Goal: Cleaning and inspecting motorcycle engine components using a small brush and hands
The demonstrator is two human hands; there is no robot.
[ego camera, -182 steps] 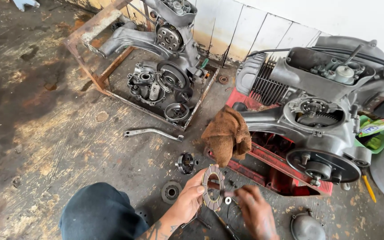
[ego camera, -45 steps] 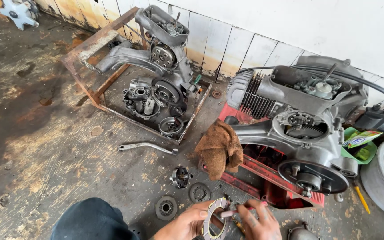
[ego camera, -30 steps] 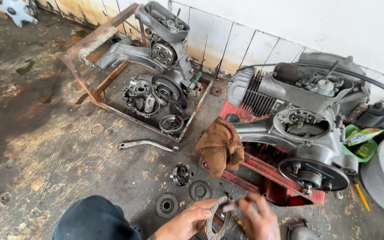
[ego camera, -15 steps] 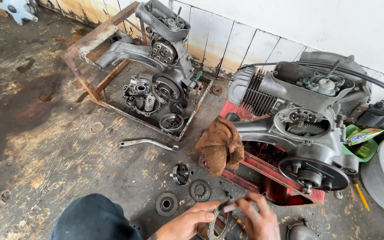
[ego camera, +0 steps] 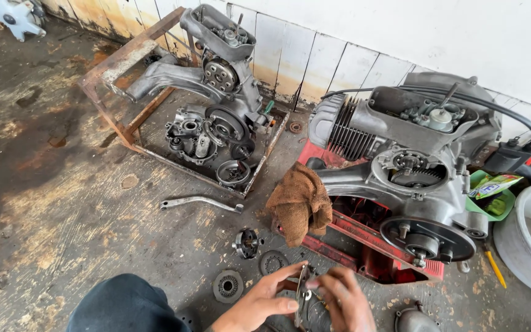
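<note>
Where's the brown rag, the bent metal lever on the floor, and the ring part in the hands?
brown rag (ego camera: 299, 206), head view, middle of the cloth.
bent metal lever (ego camera: 201, 201), head view, mid-shaft.
ring part (ego camera: 303, 289), head view, its edge.

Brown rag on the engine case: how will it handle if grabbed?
The brown rag droops in folds over the engine, so it is probably floppy and light. It looks coarse and dirty, perhaps oily, so likely easy to pinch. Nothing seems to pin it; it should lift freely.
</note>
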